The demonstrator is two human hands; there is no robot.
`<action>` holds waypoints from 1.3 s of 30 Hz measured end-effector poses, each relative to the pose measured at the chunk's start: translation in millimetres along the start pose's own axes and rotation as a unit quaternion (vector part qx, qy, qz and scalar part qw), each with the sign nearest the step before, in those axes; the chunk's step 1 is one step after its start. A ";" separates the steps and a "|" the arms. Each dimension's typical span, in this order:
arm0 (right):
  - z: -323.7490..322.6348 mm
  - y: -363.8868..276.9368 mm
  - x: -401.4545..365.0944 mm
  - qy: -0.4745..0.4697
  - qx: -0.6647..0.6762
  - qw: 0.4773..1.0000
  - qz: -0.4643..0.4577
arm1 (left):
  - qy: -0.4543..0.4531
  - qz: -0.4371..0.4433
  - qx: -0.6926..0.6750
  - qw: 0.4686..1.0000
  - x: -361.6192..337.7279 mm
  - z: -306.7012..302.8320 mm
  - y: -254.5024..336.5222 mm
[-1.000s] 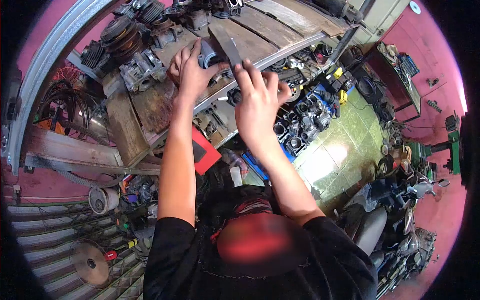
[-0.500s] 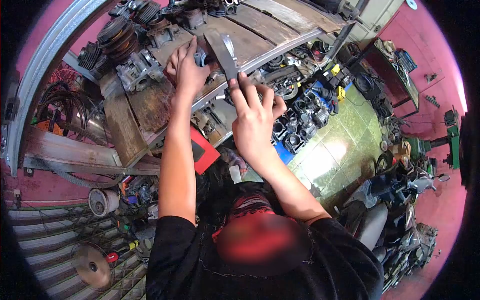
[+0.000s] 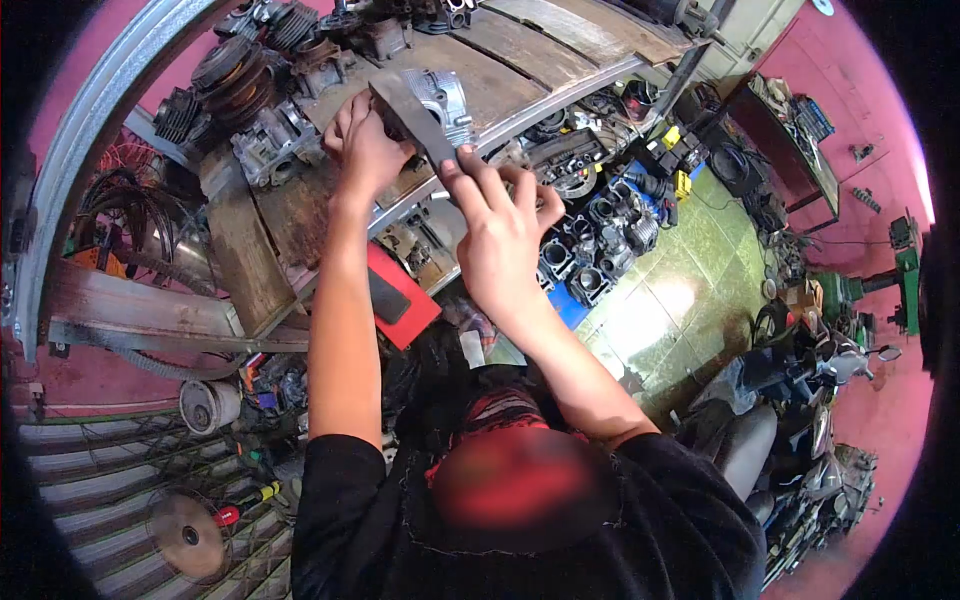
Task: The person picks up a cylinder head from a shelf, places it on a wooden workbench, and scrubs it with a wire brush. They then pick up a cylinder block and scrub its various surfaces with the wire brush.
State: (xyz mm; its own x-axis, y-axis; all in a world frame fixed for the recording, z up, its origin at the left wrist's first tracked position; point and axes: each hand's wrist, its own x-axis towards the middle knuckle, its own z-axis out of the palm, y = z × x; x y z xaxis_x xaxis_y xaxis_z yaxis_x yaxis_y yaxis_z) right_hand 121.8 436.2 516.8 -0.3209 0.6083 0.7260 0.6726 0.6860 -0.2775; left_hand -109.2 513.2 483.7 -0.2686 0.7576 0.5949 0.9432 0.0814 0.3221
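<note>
My right hand (image 3: 500,225) is closed on the near end of a flat dark grey bar (image 3: 415,120), which looks like a file. The bar slants up and left over the bench edge, its far end beside my left hand (image 3: 365,150). The fingers of my left hand are curled round something at the bench edge, mostly hidden by the hand and the bar. Just behind the bar lies a silver finned engine part (image 3: 445,97), partly covered by it.
Beneath both hands is a wooden plank bench (image 3: 520,70). Silver engine castings (image 3: 270,142) and a stack of rusty finned cylinders (image 3: 235,80) stand at its left. A red box (image 3: 412,315) sits below the edge. Several engine parts (image 3: 590,255) lie on a blue mat on the floor.
The bar in my right hand has moved left and slightly down, toward my left hand. More of the silver finned part now shows. My left hand has shifted slightly left and down.
</note>
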 end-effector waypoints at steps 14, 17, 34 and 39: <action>2.9 5.4 48.0 0.009 -0.035 0.999 0.008 | 0.112 -0.067 -0.121 0.984 -20.7 31.8 -3.6; -17.6 0.5 29.2 -0.003 -0.041 0.999 0.001 | 0.073 -0.087 -0.204 0.972 -20.2 40.2 -11.8; -12.2 -1.9 27.7 -0.015 -0.050 0.998 -0.040 | 0.068 -0.106 -0.153 0.980 -22.1 39.9 -15.2; 11.7 9.4 39.1 -0.002 -0.040 0.999 0.027 | 0.052 -0.121 -0.187 0.973 -21.2 28.4 0.1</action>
State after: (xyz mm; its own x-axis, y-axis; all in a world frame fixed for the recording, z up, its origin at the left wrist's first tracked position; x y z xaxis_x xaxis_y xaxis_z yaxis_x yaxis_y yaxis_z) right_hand 107.8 471.2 535.2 -0.2859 0.6449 0.7088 0.7403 0.6183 -0.2639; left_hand -97.8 515.5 450.2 -0.5111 0.6741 0.5333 0.7179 -0.0064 0.6961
